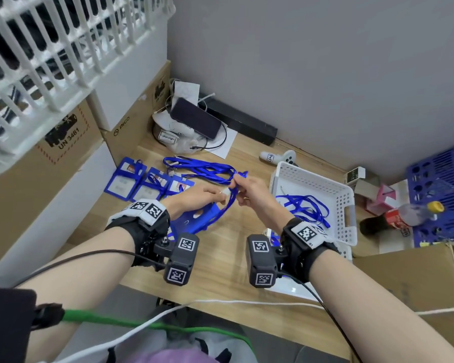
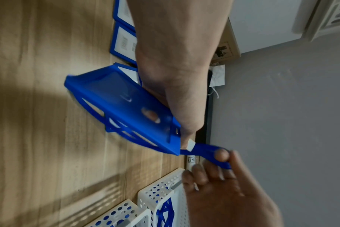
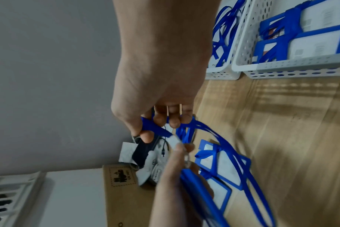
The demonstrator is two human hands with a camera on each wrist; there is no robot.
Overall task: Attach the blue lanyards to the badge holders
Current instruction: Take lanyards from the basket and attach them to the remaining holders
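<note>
Above the wooden table (image 1: 220, 258), my left hand (image 1: 222, 195) grips a blue badge holder (image 1: 202, 216) (image 2: 122, 110), tilted. Its fingertips also pinch the white clip (image 1: 226, 193) (image 2: 190, 145) at the end of a blue lanyard (image 1: 230, 203) (image 2: 206, 152). My right hand (image 1: 236, 184) (image 3: 145, 132) pinches the lanyard strap (image 3: 155, 127) just beyond the clip (image 3: 174, 141), a few centimetres from the left fingertips. The rest of the strap loops down beside the holder. The joint between the clip and the holder's slot is hidden by fingers.
Three badge holders (image 1: 123, 176) lie at the left with a heap of lanyards (image 1: 202, 169) behind them. A white basket (image 1: 349, 208) with lanyards stands at the right, a second basket (image 3: 281, 67) holding badge holders nearer. A bottle (image 1: 404, 216), blue crate (image 1: 443, 179) and cardboard boxes (image 1: 71, 142) surround the table.
</note>
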